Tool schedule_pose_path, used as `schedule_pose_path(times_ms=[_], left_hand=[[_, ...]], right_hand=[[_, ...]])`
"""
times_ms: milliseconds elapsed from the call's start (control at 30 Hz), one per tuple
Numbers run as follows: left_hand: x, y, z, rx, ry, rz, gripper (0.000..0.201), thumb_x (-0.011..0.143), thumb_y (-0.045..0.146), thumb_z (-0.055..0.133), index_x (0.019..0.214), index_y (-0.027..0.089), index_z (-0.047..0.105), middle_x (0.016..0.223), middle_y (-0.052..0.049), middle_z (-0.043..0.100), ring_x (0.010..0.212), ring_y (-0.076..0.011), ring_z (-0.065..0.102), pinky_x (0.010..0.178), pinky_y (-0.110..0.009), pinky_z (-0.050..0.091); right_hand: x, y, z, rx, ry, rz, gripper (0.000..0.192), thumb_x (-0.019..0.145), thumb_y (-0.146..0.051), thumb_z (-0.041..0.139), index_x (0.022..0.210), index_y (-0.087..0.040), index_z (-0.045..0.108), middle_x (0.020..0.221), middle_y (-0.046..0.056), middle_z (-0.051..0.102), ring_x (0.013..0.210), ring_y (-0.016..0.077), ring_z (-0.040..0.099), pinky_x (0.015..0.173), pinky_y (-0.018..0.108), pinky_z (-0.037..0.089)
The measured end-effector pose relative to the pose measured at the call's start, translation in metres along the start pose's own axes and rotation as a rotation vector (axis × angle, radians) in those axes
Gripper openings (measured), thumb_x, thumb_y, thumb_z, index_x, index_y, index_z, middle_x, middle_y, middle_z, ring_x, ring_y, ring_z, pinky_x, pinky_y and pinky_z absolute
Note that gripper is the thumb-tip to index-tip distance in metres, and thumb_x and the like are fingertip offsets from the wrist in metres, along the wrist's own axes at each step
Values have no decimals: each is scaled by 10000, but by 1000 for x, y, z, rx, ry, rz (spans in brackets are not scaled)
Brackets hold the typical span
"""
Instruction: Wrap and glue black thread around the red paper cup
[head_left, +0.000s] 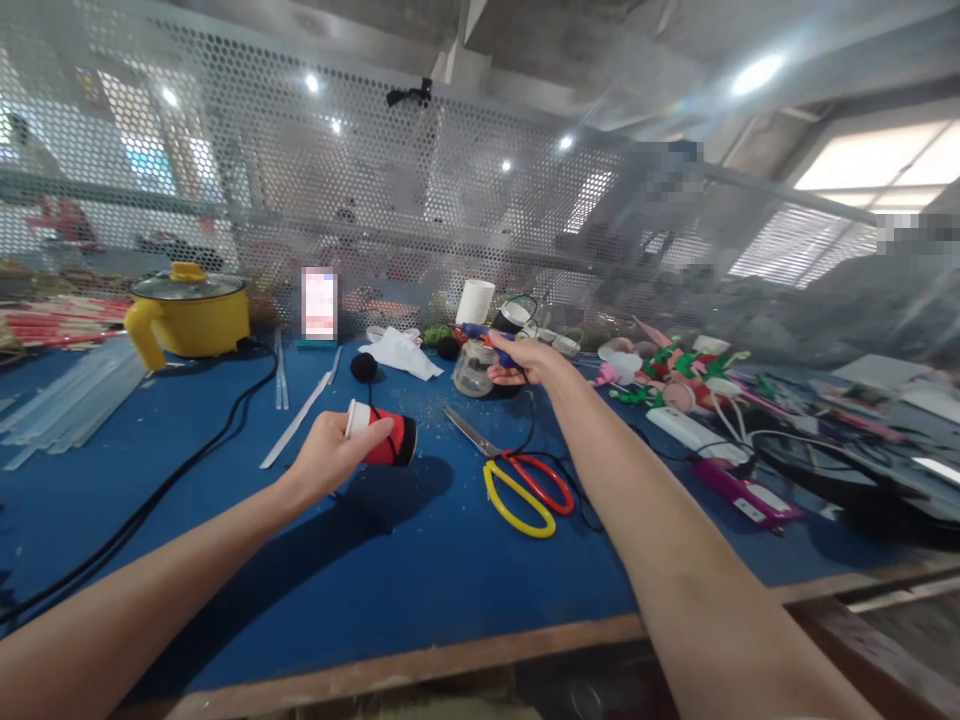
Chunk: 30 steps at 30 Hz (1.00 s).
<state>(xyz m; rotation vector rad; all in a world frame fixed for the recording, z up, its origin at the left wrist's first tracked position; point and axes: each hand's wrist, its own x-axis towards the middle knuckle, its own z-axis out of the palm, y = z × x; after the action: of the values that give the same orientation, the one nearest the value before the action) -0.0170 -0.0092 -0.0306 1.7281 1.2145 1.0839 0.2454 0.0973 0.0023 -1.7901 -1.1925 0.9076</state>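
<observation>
I had my left hand (330,457) clamped on a red cup (381,438) with a white rim and black band, tipped sideways above the blue surface (375,580). My right hand (521,360) gripped a glue gun (487,338) beside a jar (472,370).

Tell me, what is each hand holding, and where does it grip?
The left hand holds a red cup around its white-rimmed end. The right hand grips a glue gun by its handle.

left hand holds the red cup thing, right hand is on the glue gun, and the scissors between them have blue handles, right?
Not quite: in the head view the scissors have one red and one yellow handle. The left hand does hold the red cup, and the right hand grips the glue gun.
</observation>
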Motion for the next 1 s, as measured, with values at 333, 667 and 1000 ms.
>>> schedule_pose_path(times_ms=[333,667,1000], left_hand=[[3,-3,-2,-9,53,-59,392,649,400,524,408,189,297,385,64,258,360,-48,237,357,-220,156],[4,-7,-4,217,143,172,407,686,381,490,427,194,238,422,56,236,405,-60,214,381,-229,149],[9,-17,-6,312,205,276,389,721,350,470,427,181,279,438,52,268,431,-66,253,406,-220,189]], right_hand=[[-26,-5,13,180,141,-253,101,776,-221,516,788,-123,533,651,13,579,520,82,538,512,223,463],[-125,14,32,399,-305,-387,208,657,-263,616,800,-120,568,566,-6,590,464,78,527,454,200,447],[-144,28,53,69,-303,-462,214,724,-351,532,770,-142,541,425,-44,496,347,77,440,364,195,392]])
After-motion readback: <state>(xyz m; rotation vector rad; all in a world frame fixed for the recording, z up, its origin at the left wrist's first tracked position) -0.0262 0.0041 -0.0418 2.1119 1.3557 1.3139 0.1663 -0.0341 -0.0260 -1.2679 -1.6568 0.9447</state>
